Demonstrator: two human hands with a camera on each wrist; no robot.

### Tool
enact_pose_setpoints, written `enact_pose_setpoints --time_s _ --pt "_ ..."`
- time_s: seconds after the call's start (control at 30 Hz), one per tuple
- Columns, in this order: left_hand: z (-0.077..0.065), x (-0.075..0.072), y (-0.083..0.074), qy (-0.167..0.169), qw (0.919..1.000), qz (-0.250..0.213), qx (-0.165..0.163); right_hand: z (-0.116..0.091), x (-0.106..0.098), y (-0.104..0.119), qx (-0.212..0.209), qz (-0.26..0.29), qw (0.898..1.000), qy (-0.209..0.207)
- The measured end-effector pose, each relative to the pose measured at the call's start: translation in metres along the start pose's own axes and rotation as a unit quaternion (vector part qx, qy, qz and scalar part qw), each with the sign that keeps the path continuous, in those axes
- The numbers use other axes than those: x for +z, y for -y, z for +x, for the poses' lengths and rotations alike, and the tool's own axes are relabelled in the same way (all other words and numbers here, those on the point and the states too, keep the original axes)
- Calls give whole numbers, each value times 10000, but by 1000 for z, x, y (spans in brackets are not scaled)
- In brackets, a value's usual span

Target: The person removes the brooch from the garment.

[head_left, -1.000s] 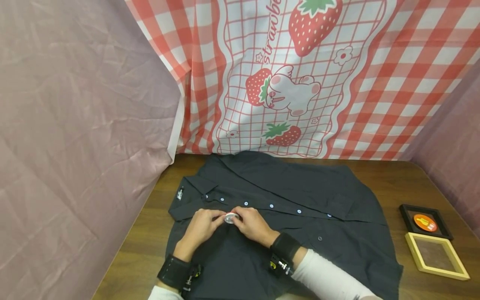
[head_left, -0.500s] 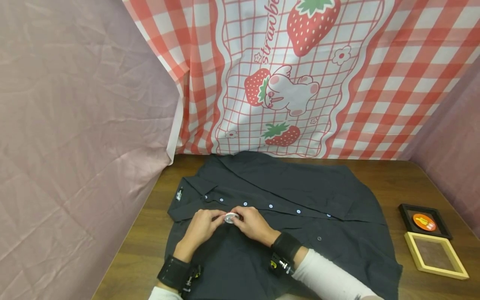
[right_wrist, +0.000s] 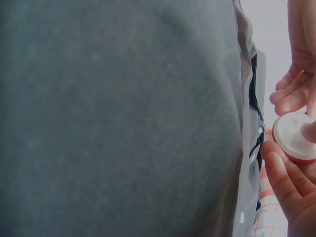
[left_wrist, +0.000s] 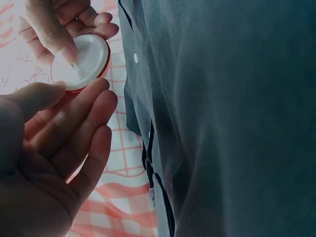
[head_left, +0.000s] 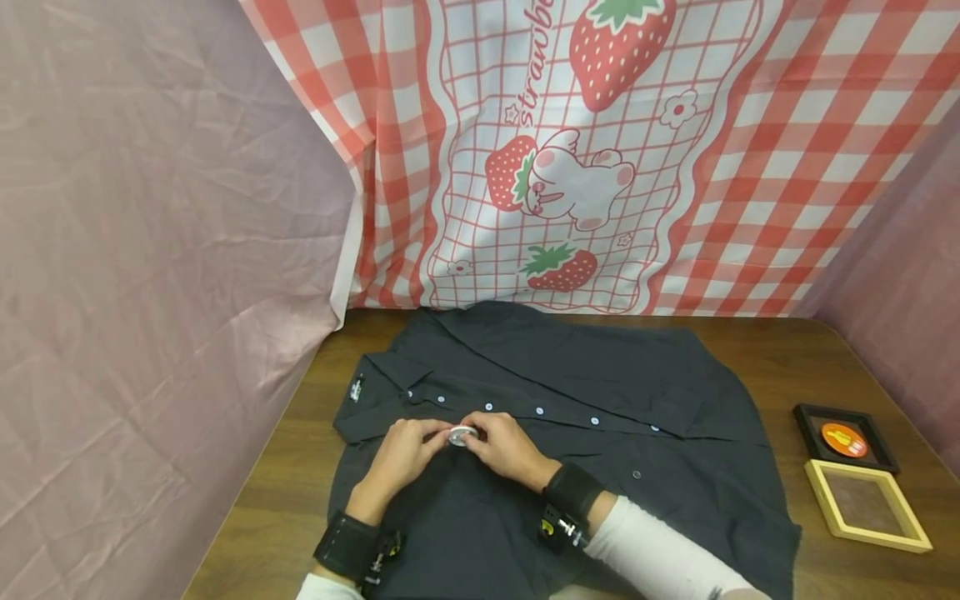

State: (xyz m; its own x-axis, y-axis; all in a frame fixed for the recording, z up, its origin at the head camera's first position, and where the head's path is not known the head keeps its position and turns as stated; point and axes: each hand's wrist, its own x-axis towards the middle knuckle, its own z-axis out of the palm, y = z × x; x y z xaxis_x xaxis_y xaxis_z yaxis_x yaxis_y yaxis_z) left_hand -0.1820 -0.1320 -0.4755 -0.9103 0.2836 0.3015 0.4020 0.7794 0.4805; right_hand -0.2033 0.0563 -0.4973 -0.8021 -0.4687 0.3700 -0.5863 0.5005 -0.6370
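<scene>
The head view is taken from high and looks forward and down, over the shirt (head_left: 465, 517) to the cloth (head_left: 577, 187). Both wrist views look from very near, past the shirt toward this cloth; all share the badge (left_wrist: 93, 50).

A round badge (right_wrist: 291, 140) runs past the right edge of the right wrist view, its front turned out of sight in both wrist views, while the head view crops the lower end of a dark shirt (head_left: 480, 525) whose collar label (head_left: 356, 388) is too small to read.
</scene>
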Motion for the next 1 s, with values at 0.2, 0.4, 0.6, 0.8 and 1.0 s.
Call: enact_pose_setpoints --time_s 0.2,0.4,0.6,0.8,1.0 --pt "1 0 1 -23 10000 -23 0 2 -2 2 76 50 10000 -3" --pt "0 0 1 0 10000 -41 -4 0 -2 4 127 95 9999 56" --pt "-1 0 2 35 10000 -76 -27 -1 -2 6 211 180 9995 171" --pt "-2 0 2 84 9998 -165 -24 -2 -2 6 279 246 9991 211" --pt "-3 1 4 3 9998 -210 27 -3 -2 7 318 321 9987 248"
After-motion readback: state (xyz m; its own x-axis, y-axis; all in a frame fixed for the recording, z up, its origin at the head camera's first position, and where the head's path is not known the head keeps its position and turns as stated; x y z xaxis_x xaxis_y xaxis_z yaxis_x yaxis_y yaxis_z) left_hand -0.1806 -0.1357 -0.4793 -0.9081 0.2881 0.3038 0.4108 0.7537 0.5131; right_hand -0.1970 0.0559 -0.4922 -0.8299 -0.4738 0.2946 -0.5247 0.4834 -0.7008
